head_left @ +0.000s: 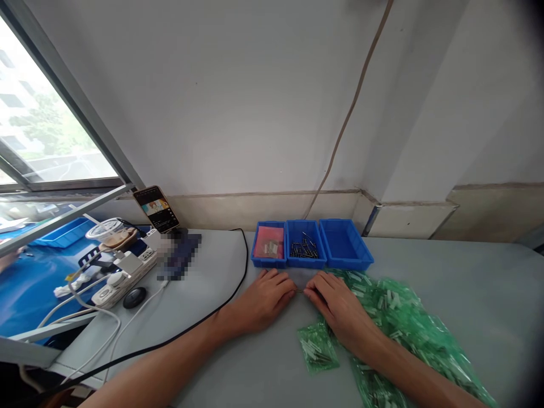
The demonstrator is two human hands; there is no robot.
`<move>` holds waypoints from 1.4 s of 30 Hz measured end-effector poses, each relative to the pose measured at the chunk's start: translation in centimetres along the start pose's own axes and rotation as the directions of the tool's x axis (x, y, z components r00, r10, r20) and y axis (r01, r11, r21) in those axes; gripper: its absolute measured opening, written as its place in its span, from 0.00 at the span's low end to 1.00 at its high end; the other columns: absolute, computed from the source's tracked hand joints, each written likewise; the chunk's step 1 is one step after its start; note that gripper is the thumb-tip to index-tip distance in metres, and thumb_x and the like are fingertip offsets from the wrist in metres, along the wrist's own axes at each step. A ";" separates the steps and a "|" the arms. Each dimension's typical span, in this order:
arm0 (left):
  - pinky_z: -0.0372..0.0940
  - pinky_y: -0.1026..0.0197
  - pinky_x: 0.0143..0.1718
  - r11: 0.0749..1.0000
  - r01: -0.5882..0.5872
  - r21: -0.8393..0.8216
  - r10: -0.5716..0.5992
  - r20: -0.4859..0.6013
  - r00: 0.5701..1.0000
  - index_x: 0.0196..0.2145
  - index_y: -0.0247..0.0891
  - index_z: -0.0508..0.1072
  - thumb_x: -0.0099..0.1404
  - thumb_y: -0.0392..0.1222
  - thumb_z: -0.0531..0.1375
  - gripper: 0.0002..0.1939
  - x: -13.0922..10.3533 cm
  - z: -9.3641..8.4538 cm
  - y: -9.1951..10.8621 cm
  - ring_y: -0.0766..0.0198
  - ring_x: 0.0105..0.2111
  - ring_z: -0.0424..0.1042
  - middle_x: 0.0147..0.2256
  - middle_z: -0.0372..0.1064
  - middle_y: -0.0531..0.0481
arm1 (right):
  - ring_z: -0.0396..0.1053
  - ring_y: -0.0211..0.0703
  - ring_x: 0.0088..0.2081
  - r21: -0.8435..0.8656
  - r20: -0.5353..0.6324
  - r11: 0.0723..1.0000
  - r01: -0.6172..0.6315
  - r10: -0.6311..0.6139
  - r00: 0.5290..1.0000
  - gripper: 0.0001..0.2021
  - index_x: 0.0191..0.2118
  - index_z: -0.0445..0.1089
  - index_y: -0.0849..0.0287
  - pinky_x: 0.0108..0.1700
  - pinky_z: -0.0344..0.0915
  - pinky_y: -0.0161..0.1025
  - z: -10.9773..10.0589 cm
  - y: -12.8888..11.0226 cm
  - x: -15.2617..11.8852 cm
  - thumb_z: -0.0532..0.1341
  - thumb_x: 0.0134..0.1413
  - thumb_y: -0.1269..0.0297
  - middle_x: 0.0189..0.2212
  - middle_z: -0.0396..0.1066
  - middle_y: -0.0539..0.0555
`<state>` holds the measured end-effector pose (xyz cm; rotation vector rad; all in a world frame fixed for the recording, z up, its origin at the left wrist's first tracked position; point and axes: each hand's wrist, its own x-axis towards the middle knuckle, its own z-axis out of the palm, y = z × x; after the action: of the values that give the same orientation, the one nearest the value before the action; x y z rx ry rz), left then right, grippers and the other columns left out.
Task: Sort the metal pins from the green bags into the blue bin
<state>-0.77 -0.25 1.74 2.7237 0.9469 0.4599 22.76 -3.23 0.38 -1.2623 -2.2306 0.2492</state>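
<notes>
My left hand (268,299) and my right hand (338,306) meet fingertip to fingertip in front of the blue trays, with a small thin metal piece (300,290) pinched between them. The left tray (269,262) holds a pink packet (267,238) with small pieces on it. Dark screw-like parts (304,248) lie in the middle tray (306,263). The right tray (345,241) shows only its blue bottom. Beside and under my right forearm lie green plastic bags (403,311) of small parts, and a small green bag (318,347) sits just below my right hand.
A black cable (204,315) crosses the grey table (238,362) under my left forearm. At the left are a power strip (125,280), white cables, a black mouse-like object (135,297) and a propped phone (156,208). A wall (246,113) stands behind.
</notes>
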 end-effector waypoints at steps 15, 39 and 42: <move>0.61 0.55 0.47 1.000 0.002 -0.008 -0.002 0.008 1.000 0.43 0.39 0.69 0.84 0.42 0.48 0.13 0.0 0.0 0.0 0.57 0.42 0.66 0.42 0.70 0.48 | 0.70 0.51 0.40 0.054 0.013 0.998 -0.027 0.027 1.000 0.07 0.40 0.67 0.55 0.43 0.64 0.47 -0.1 -0.1 -0.1 0.56 0.75 0.70 0.39 0.72 0.54; 0.61 0.56 0.47 1.000 0.006 -0.017 -0.006 0.009 1.000 0.42 0.40 0.69 0.83 0.41 0.50 0.12 0.0 -0.1 0.0 0.58 0.42 0.65 0.41 0.68 0.48 | 0.70 0.50 0.39 0.000 -0.026 1.000 0.029 -0.029 0.999 0.09 0.40 0.66 0.55 0.43 0.61 0.46 0.1 0.1 -0.2 0.54 0.77 0.67 0.37 0.72 0.53; 0.61 0.56 0.47 1.000 0.008 -0.022 -0.008 0.012 1.000 0.42 0.40 0.69 0.83 0.41 0.50 0.11 0.0 -0.2 0.0 0.58 0.42 0.65 0.41 0.68 0.48 | 0.69 0.50 0.38 -0.013 -0.033 0.999 0.032 -0.032 0.999 0.11 0.39 0.67 0.54 0.42 0.61 0.45 0.1 0.1 -0.2 0.53 0.78 0.66 0.37 0.72 0.53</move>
<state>-0.82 -0.20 1.90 2.6993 0.9442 0.4490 22.86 -3.30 0.19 -1.2274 -2.2261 0.2008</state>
